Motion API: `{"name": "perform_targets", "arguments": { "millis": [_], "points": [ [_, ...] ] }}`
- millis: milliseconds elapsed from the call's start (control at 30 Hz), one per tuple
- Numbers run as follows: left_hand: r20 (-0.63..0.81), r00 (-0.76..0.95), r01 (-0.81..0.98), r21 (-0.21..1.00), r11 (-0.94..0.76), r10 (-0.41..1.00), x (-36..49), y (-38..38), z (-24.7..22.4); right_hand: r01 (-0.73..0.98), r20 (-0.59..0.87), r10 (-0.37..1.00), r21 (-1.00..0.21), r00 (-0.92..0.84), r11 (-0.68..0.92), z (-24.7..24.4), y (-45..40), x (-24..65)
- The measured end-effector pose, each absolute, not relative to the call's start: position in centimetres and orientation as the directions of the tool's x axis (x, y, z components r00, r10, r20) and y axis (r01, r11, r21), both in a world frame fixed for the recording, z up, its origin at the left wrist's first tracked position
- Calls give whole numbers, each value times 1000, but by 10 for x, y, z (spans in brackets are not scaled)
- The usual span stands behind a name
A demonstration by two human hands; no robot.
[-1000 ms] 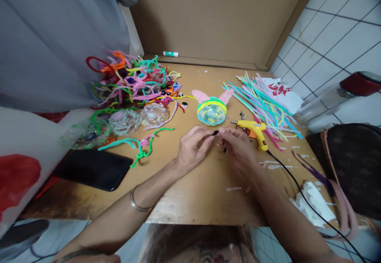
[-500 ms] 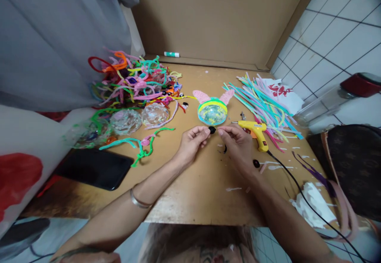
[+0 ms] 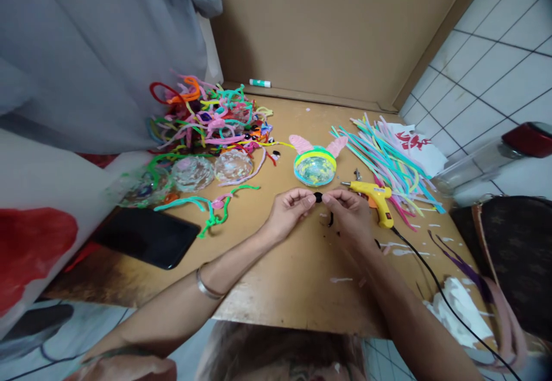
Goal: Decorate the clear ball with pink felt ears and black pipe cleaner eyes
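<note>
A small black piece point(image 3: 318, 197) is pinched between the fingertips of both hands, above the middle of the table. My left hand point(image 3: 292, 211) has it from the left, with thumb and finger closed. On its other side my right hand point(image 3: 348, 211) grips it the same way. Just beyond the hands sits a clear bowl-like shape point(image 3: 315, 170) with green and yellow bands and two pink ears point(image 3: 301, 143). A yellow glue gun point(image 3: 374, 193) lies right beside my right hand, its nozzle pointing left.
Tangled pipe cleaners point(image 3: 215, 118) heap at the back left, near clear round pieces point(image 3: 233, 166) and a black phone point(image 3: 149, 237). Straight pipe cleaners point(image 3: 388, 157), a bottle point(image 3: 478, 160), a cable point(image 3: 435, 277), white tissue point(image 3: 461, 312) and a brown bag point(image 3: 513, 254) are right.
The view has shifted, so the table's things appear farther right. My right fingertips have closed in on the black piece, which both hands now hold.
</note>
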State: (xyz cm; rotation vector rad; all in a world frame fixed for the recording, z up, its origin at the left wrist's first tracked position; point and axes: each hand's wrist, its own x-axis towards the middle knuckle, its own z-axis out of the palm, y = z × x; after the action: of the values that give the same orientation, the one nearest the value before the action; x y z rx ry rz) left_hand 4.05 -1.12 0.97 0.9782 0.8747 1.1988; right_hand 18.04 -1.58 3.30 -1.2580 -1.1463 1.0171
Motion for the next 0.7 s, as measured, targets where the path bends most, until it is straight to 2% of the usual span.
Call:
{"name": "perform_targets", "arguments": {
  "millis": [200,433,700],
  "points": [
    [10,122,-321,946,30,993,42,-12,13,11,28,983,-1000,182,27,32,-17,178],
    [1,116,-324,945,36,993,41,-10,16,-64,-64,991,-996,120,-57,31,-18,177],
    [-11,93,-316,948,40,996,40,-9,17,57,53,984,-997,167,44,30,-15,185]
  ]
}}
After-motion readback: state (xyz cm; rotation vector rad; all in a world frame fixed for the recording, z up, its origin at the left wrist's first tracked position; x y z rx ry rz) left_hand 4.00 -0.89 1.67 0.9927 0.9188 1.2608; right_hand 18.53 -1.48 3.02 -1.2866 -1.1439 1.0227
